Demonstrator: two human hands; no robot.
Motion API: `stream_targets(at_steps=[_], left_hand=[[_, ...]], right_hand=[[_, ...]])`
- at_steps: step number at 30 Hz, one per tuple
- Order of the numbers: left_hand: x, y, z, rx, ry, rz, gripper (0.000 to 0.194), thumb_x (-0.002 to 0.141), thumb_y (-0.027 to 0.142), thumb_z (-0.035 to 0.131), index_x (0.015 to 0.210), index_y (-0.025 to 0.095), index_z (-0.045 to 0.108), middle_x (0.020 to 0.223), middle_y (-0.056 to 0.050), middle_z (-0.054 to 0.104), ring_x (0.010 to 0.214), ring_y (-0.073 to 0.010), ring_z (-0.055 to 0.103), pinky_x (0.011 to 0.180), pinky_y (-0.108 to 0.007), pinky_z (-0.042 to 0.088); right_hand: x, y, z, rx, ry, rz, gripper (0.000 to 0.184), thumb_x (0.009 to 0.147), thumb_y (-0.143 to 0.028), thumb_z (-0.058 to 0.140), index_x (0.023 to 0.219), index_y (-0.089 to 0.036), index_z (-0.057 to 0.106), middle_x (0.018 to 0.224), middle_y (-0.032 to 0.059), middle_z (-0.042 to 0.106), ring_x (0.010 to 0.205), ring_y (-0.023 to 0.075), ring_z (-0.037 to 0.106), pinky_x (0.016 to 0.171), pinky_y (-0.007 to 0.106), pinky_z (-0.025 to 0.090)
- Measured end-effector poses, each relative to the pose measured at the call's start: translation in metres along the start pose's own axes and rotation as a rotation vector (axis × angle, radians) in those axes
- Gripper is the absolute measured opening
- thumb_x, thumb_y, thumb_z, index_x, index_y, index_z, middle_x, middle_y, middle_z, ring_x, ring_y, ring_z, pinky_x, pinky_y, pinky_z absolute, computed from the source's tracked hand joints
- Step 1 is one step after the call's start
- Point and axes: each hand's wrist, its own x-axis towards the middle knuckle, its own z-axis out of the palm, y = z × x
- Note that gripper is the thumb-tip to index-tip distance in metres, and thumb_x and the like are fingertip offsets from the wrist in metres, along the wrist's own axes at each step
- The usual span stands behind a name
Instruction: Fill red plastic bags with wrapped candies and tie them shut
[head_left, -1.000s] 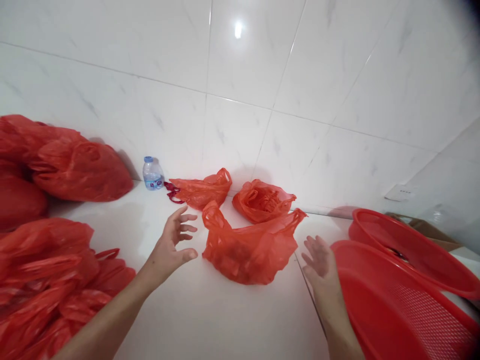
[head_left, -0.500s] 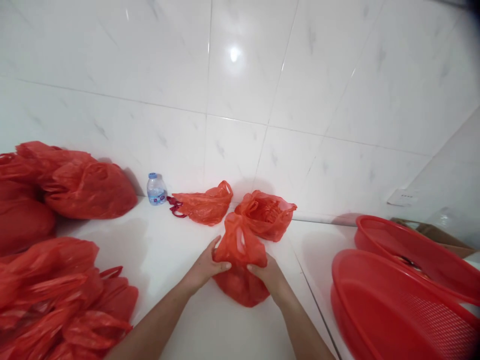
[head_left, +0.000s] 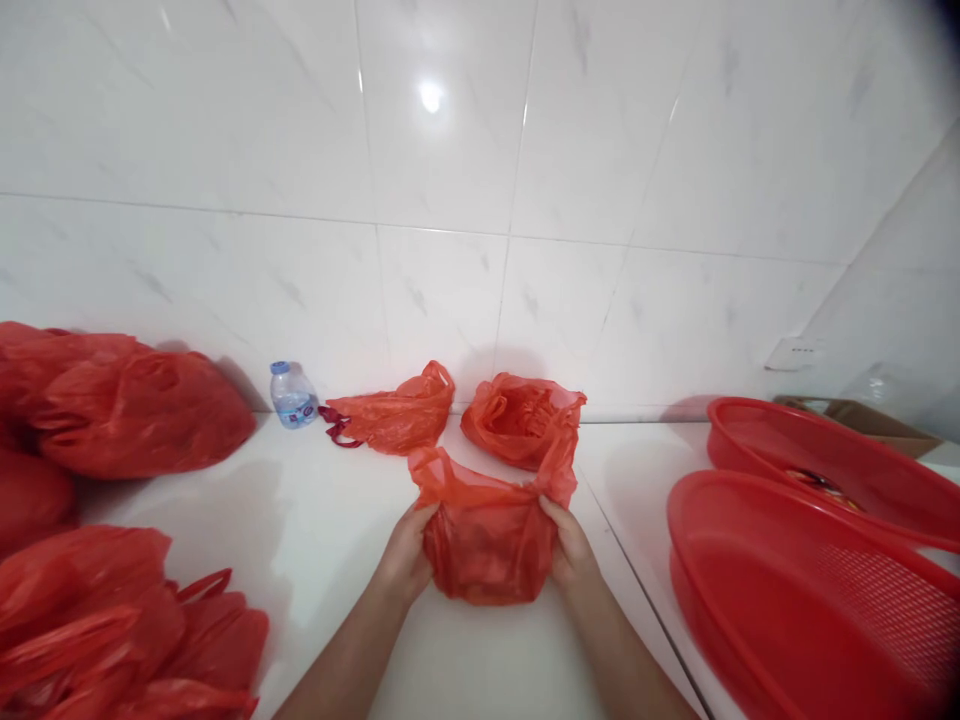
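Note:
Between my two hands is a red plastic bag [head_left: 487, 545], its top spread wide and its contents a dark shape seen dimly through the film. My left hand [head_left: 411, 550] grips the bag's left side, fingers partly hidden behind it. On the right side, my right hand [head_left: 568, 540] pinches the bag with the thumb in front. Just behind it stands another red plastic bag [head_left: 517, 415], open at the top with crumpled red film inside. A flatter red bag [head_left: 397, 415] lies to its left, with a dark red tie at its end.
A small water bottle [head_left: 292, 398] stands against the tiled wall [head_left: 442, 310]. Full red bags [head_left: 142, 410] and a heap of red bags [head_left: 90, 620] occupy the left. Two red plastic baskets [head_left: 720, 540] sit at the right, near a cardboard box [head_left: 885, 430].
My hands were apart and open beside the bag; they came inward and took hold of its sides. The bag was squeezed narrow, then spread wide again.

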Motion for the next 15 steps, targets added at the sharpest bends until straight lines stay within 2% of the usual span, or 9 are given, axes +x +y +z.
stream_targets(at_steps=[1, 2, 5, 7, 10, 12, 15], left_hand=[[0.004, -0.007, 0.0, -0.036, 0.037, -0.047, 0.017, 0.073, 0.016, 0.061, 0.09, 0.012, 0.064, 0.087, -0.01, 0.072, 0.087, -0.0247, 0.068, 0.078, -0.034, 0.055], [0.008, -0.013, 0.001, -0.062, 0.07, -0.092, 0.016, 0.076, 0.017, 0.059, 0.09, 0.012, 0.063, 0.087, -0.011, 0.072, 0.088, -0.0247, 0.068, 0.08, -0.034, 0.055], [0.02, -0.026, 0.002, -0.113, 0.115, -0.178, 0.015, 0.079, 0.017, 0.057, 0.093, 0.013, 0.062, 0.09, -0.011, 0.071, 0.09, -0.0243, 0.068, 0.083, -0.035, 0.054], [0.026, -0.03, 0.001, -0.132, 0.107, -0.198, 0.016, 0.08, 0.017, 0.056, 0.094, 0.013, 0.061, 0.091, -0.011, 0.071, 0.091, -0.0243, 0.068, 0.084, -0.036, 0.054], [0.031, -0.031, -0.003, -0.13, 0.101, -0.199, 0.014, 0.081, 0.018, 0.054, 0.092, 0.013, 0.06, 0.09, -0.011, 0.071, 0.091, -0.0244, 0.067, 0.085, -0.036, 0.053], [0.029, -0.029, -0.007, -0.12, 0.033, -0.179, 0.017, 0.081, 0.024, 0.056, 0.094, 0.014, 0.061, 0.091, -0.01, 0.071, 0.093, -0.0245, 0.067, 0.085, -0.036, 0.053], [0.026, -0.028, -0.009, -0.066, -0.178, -0.11, 0.028, 0.078, 0.029, 0.063, 0.102, 0.016, 0.06, 0.095, -0.009, 0.07, 0.097, -0.0243, 0.065, 0.085, -0.034, 0.052]], right_hand=[[0.001, 0.002, -0.001, 0.028, -0.001, 0.029, 0.006, 0.072, -0.024, 0.067, 0.077, -0.02, 0.066, 0.082, 0.0014, 0.07, 0.08, 0.0171, 0.065, 0.079, 0.03, 0.049], [0.001, 0.005, -0.001, 0.048, -0.011, 0.059, 0.008, 0.072, -0.025, 0.068, 0.069, -0.02, 0.062, 0.074, -0.0001, 0.068, 0.073, 0.0155, 0.064, 0.074, 0.028, 0.05], [0.003, 0.009, 0.004, 0.068, -0.053, 0.138, 0.025, 0.072, -0.029, 0.068, 0.056, -0.019, 0.05, 0.057, -0.0027, 0.056, 0.057, 0.0123, 0.057, 0.06, 0.025, 0.047], [0.004, 0.012, 0.008, 0.09, -0.063, 0.135, 0.024, 0.074, -0.033, 0.067, 0.062, -0.02, 0.052, 0.055, -0.0047, 0.051, 0.052, 0.0107, 0.052, 0.056, 0.024, 0.044], [0.005, 0.013, 0.011, 0.098, -0.064, 0.094, 0.016, 0.075, -0.033, 0.067, 0.075, -0.02, 0.057, 0.06, -0.0056, 0.051, 0.054, 0.0097, 0.051, 0.058, 0.023, 0.044], [0.005, 0.013, 0.009, 0.062, -0.056, 0.102, 0.014, 0.075, -0.028, 0.068, 0.076, -0.019, 0.057, 0.066, -0.0029, 0.056, 0.062, 0.0113, 0.055, 0.063, 0.025, 0.045], [0.006, 0.014, 0.003, 0.031, 0.004, 0.142, 0.014, 0.076, -0.027, 0.068, 0.078, -0.017, 0.059, 0.079, 0.0026, 0.063, 0.075, 0.0157, 0.06, 0.07, 0.029, 0.045]])
